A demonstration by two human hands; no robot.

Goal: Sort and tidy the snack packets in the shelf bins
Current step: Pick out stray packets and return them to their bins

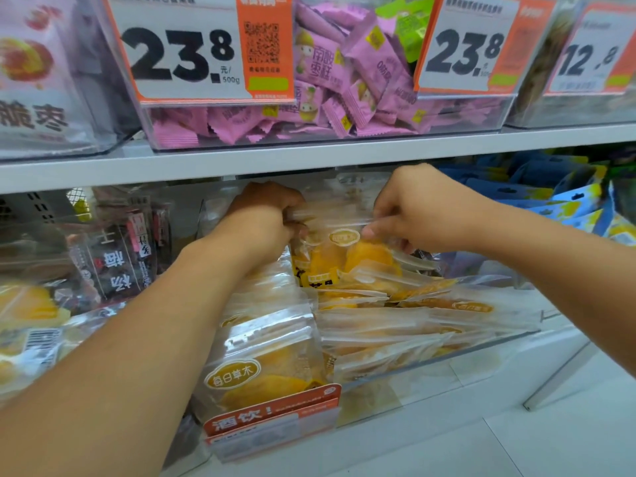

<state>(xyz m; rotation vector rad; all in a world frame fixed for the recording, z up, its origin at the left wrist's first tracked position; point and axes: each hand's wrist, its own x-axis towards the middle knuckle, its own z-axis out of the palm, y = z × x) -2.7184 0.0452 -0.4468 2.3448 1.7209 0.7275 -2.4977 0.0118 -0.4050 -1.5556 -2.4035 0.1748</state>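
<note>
Down on the lower shelf, both hands are at work in the clear bin (pixel 447 356); the left hand (pixel 265 215) curls round the top edge of a mango packet (pixel 344 253), the right hand (pixel 409 211) pinches its other corner — held upright at the back, above the flat-lying packets (pixel 395 325); looks like mid-straightening; next, probably, set it square in line — gently.

I see clear packets of yellow-orange dried mango (pixel 344 256) with gold oval logos, pink zigzag-edged candy wrappers (pixel 330 94), white price tags (pixel 179 49) with black digits and orange borders, blue pouches (pixel 537 191), black plum packets (pixel 120 259)
</note>
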